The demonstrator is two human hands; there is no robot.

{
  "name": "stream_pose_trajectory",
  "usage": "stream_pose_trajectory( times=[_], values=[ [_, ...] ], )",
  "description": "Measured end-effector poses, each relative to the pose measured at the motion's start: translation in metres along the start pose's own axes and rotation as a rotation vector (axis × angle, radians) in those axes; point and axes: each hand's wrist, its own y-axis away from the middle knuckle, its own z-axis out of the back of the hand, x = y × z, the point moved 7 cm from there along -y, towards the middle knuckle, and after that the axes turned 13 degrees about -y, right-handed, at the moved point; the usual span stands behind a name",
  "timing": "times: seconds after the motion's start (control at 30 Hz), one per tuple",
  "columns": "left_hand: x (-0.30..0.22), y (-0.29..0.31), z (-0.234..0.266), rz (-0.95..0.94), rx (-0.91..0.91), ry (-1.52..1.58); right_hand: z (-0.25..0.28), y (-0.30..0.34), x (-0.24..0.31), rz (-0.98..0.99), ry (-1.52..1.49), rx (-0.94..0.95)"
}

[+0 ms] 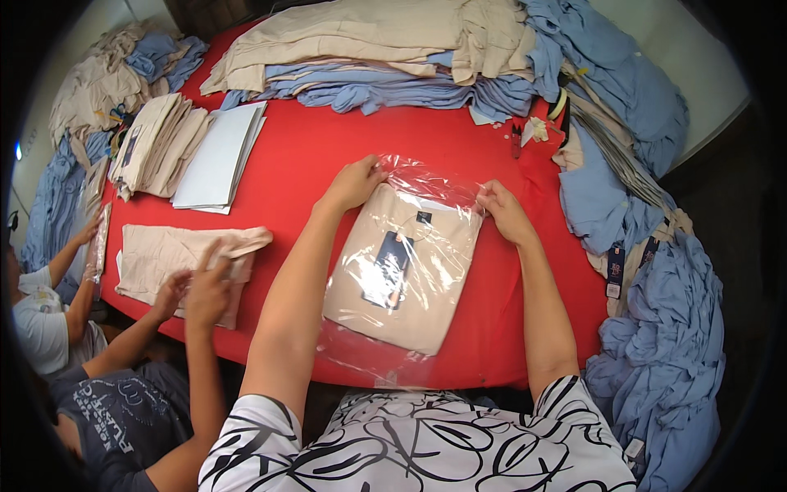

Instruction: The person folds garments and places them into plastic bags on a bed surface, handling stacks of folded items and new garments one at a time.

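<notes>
In front of me a folded beige shirt (434, 303) lies inside a clear plastic bag (422, 174), with a dark hang tag (388, 271) on its front. My left hand (356, 182) pinches the bag's far left corner. At the far right corner my right hand (502, 211) grips the plastic between thumb and fingers. The bag's far end stands a little beyond the shirt's collar, and loose plastic also spreads past the shirt's near edge.
A co-worker's hands (205, 287) are over a beige garment (156, 261) at left. Behind it stand folded beige shirts (160, 148) and white sheets (215, 160). Beige and blue cloth piles (352, 37) line the far edge; blue garments (664, 344) hang at right. Red-handled snips (516, 141) lie far right.
</notes>
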Motion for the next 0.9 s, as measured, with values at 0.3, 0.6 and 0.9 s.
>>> stream_pose_trajectory(
  times=[0.3,0.6,0.9],
  values=[
    [-0.205,-0.047,-0.026,-0.233,-0.178,-0.122,0.006,0.145,0.015,0.068,-0.267,-0.157],
    [-0.206,0.125,-0.073,-0.374,-0.002,-0.232,-0.080,0.200,-0.023,-0.090,-0.457,0.070],
    [-0.219,0.162,-0.057,-0.386,-0.130,-0.104,-0.006,0.101,-0.034,0.040,0.012,-0.665]
  ],
)
